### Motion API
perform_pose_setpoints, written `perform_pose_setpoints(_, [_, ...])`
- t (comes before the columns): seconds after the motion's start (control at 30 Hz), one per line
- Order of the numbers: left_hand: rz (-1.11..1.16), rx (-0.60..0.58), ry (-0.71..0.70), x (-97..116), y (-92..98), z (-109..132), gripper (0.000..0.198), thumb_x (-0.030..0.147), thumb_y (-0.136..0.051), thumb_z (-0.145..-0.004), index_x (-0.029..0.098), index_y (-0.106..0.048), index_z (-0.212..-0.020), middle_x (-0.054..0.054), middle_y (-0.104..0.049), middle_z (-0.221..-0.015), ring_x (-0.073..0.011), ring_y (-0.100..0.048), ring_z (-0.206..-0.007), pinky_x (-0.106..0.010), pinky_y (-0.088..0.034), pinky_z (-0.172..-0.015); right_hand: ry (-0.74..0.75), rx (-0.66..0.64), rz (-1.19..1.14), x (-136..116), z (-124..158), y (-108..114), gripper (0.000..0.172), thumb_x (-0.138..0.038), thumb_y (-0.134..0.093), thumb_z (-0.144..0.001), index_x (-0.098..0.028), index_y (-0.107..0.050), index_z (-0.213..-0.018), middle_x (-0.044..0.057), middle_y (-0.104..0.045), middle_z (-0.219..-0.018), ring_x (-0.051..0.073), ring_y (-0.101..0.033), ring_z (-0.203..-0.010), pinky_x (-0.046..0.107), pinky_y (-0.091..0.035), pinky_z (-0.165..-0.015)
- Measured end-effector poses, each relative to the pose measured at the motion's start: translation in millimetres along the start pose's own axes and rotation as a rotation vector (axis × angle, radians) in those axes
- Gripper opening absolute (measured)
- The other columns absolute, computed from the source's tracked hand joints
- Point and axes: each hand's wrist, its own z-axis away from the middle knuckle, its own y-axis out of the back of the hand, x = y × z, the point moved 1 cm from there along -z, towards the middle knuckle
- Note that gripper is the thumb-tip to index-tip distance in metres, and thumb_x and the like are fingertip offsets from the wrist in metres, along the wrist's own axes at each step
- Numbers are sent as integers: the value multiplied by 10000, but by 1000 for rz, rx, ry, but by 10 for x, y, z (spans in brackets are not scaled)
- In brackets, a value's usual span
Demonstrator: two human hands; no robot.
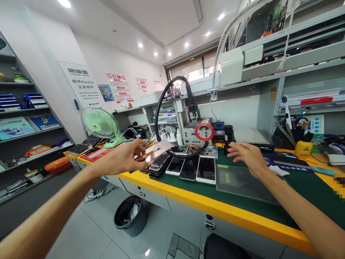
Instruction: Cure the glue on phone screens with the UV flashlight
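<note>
Aloft, pink phone (157,150) in left hand (126,158)

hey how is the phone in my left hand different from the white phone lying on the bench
The pinkish phone is held in the air by the left hand, tilted; the white phone lies flat on the green bench top, in a row with other phones. The pinkish phone shows a plain pale surface; the white phone lies with a dark screen up, framed in white. Both are slim, rectangular handsets. The right hand touches neither.
</note>
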Motion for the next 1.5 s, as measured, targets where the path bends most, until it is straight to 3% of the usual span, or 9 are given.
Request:
perform_pose_setpoints(0.2, [243,236,-396,1156,-1213,-344,717,439,-811,-662,242,-544,-1297,-112,-660,-980,-301,-639,-913,-376,-430,-785,-118,-438,-393,-233,210,93,714,-718,-383,-915,-106,-621,-1195,240,-661,-1213,336,-696,-1063,448,-607,-846])
perform_pose_setpoints(0.43, [183,239,-412,1948,-2043,-613,550,397,-752,-722,216,-495,-1173,-234,-571,-1166,-426,-521,-1218,-456,-394,-896,-165,-272,-443,-107,77,293,394,-441,-579,-990,-146,-574,-1251,97,-655,-1142,189,-670,-970,376,-589,-854])
perform_pose_setpoints(0.57, [359,173,-428,2059,-2161,-693,661,426,-790,-701,238,-499,-1264,-213,-560,-1276,-406,-480,-1298,-424,-404,-931,-224,-124,-376,1,-20,324,351,-396,-620,-979,-146,-591,-1223,78,-619,-1172,178,-637,-1000,372,-579,-862])
perform_pose_setpoints(0.73, [913,-246,-178,2136,-2113,-952,676,582,-783,-706,186,-567,-1209,-203,-625,-1243,-340,-635,-1145,-346,-499,-795,-257,-47,-341,29,-97,420,354,-406,-614,-981,-146,-591,-1221,79,-618,-1172,179,-635,-1002,372,-578,-862])
perform_pose_setpoints(0.93, [1125,-690,-202,2281,-2338,-1132,443,431,-708,-757,138,-654,-1086,-162,-720,-1036,-263,-718,-779,-382,-592,-637,-255,-58,-279,61,-99,485,336,-397,-618,-981,-142,-598,-1200,72,-627,-1137,166,-641,-963,348,-584,-828])
perform_pose_setpoints(1.13, [1163,-538,-167,2260,-2455,-1016,656,492,-814,-727,172,-526,-1221,-110,-685,-985,-199,-663,-701,-279,-475,-519,-248,54,-171,178,-148,401,359,-409,-622,-975,-147,-596,-1218,78,-616,-1183,189,-633,-1019,381,-576,-874])
perform_pose_setpoints(1.27, [1021,-369,-211,2261,-2470,-876,876,472,-937,-562,192,-492,-1262,-112,-664,-990,-224,-647,-820,-294,-438,-626,-181,154,-127,118,-95,317,342,-409,-634,-966,-139,-613,-1174,61,-623,-1144,185,-634,-982,349,-579,-834])
perform_pose_setpoints(1.37, [1112,-302,-232,2275,-2507,-863,750,339,-945,-559,207,-557,-1186,-84,-656,-950,-196,-618,-785,-292,-429,-652,-119,135,-141,-50,-7,311,318,-421,-629,-970,-129,-625,-1096,39,-640,-997,132,-634,-825,277,-571,-706])
perform_pose_setpoints(1.5, [1641,-506,-95,2191,-2392,-990,415,200,-865,-621,178,-632,-963,-23,-603,-755,-136,-541,-610,-256,-401,-528,-64,152,-170,-197,41,382,441,-539,-455,-1031,-141,-596,-1161,45,-641,-960,121,-640,-749,255,-558,-616])
